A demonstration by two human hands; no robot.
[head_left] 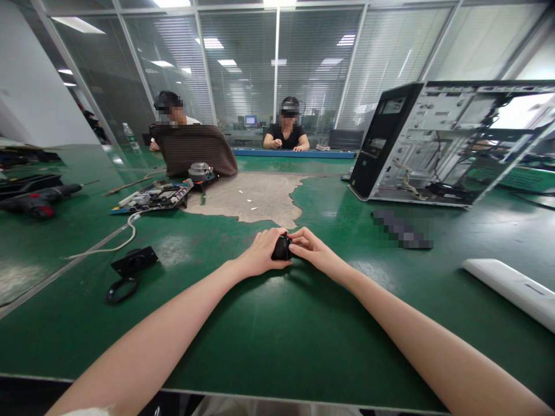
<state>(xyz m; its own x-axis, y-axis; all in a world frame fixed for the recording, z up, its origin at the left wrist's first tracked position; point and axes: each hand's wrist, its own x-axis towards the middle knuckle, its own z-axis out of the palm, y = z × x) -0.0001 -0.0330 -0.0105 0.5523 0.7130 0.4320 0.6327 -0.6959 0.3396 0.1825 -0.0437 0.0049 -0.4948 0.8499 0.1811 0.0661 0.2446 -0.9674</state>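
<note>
A small black rounded object [281, 248] is between my hands, just above or on the green tabletop; its exact kind does not show. My left hand [263, 252] wraps round its left side, thumb below and fingers over the top. From the right, my right hand [311, 248] pinches its edge with thumb and fingertips. To the left lie a black camera-like block [135, 261] with a round centre and a black ring or coiled cable [122, 289].
An open computer case [385, 150] stands at the right, with a blurred dark device [403, 230] and a white panel [511, 284] nearer. A circuit board [154, 196], a heatsink fan [200, 171] and a drill [39, 199] lie left. Two people [287, 130] sit opposite.
</note>
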